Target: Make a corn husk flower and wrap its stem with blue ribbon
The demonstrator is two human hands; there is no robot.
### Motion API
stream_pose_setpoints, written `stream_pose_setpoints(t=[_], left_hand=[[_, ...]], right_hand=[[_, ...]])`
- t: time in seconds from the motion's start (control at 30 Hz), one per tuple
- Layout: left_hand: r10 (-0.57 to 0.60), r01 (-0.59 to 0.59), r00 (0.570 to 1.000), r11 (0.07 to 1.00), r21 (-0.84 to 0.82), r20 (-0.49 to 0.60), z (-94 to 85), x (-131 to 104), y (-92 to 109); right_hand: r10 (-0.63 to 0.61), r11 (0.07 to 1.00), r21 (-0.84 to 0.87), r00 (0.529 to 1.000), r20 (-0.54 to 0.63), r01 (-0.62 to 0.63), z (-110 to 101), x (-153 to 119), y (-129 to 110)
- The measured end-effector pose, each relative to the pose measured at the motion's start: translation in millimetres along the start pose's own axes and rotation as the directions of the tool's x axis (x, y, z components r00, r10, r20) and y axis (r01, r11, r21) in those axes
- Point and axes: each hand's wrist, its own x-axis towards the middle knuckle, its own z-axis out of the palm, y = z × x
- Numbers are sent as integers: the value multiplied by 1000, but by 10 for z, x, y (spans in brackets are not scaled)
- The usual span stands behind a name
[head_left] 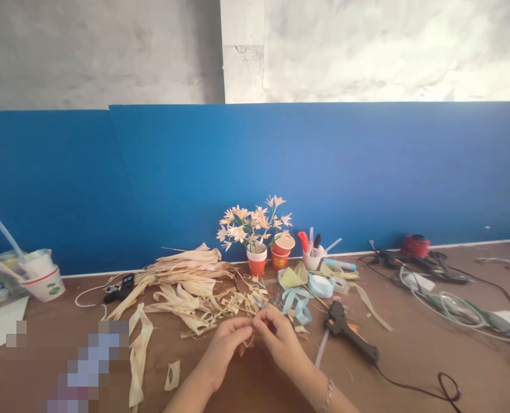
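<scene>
Over the brown table, my left hand (225, 349) and my right hand (281, 343) meet with thumbs and fingertips pinched close together. A thin, pale looped piece (249, 342) shows between the fingertips; it is too small to tell its kind. Just beyond the hands lie small cut pieces of dried husk (241, 301). To the left spreads a heap of long dried husks (190, 281). Pale blue ribbon (300, 304) curls beside my right hand. A black glue gun (349, 332) lies farther right, its cord trailing toward the front edge.
Cream husk flowers (255, 223) stand in stacked red paper cups (257, 265) at the back. A white cup of pens (311, 261) is beside them. Cables (452, 307) tangle at the right. At the far left is a white paper cup (43, 284). A blue partition (172, 183) borders the table.
</scene>
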Motion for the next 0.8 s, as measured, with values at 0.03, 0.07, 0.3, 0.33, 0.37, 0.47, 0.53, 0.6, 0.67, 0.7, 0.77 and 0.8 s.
stream_pose_setpoints(t=[0.03, 0.07, 0.3, 0.33, 0.37, 0.47, 0.53, 0.6, 0.67, 0.7, 0.77, 0.8], left_hand=[[18, -19, 1000, 999, 47, 17, 0, 0, 10], [29, -31, 999, 995, 97, 26, 1, 4, 15], [103, -95, 994, 968, 234, -24, 28, 51, -42], [109, -101, 994, 970, 223, -23, 31, 52, -46], [108, -101, 994, 973, 208, -20, 34, 52, -48], [111, -108, 994, 973, 206, -1, 32, 50, -46], [125, -121, 992, 958, 262, 0, 24, 53, -48], [132, -123, 991, 943, 309, -8, 15, 62, -60], [124, -111, 992, 943, 314, -24, 8, 73, -79], [119, -104, 992, 947, 303, -32, 6, 78, -87], [107, -91, 993, 959, 267, -45, 8, 80, -95], [96, -80, 994, 966, 246, -54, 11, 78, -91]], right_hand=[[-10, 1000, -26, 1000, -1, 10, 1, -1, 6], [-18, 999, -51, 1000, -4, 18, 3, -2, 11], [-7, 999, -39, 1000, -16, 7, 6, 10, 0], [-4, 999, -48, 1000, -23, 3, 6, 11, 1], [-1, 998, -63, 1000, -28, -1, 6, 11, 5], [5, 994, -111, 1000, -22, -7, 7, 7, 22], [4, 993, -116, 1000, -11, -5, 9, 3, 27], [8, 996, -93, 1000, -16, -9, 14, 2, 25], [26, 998, -53, 999, -31, -27, 16, 6, 21], [39, 999, -32, 998, -40, -40, 16, 10, 21], [73, 997, 16, 996, -59, -72, 11, 20, 31], [93, 994, 55, 994, -61, -89, 7, 26, 41]])
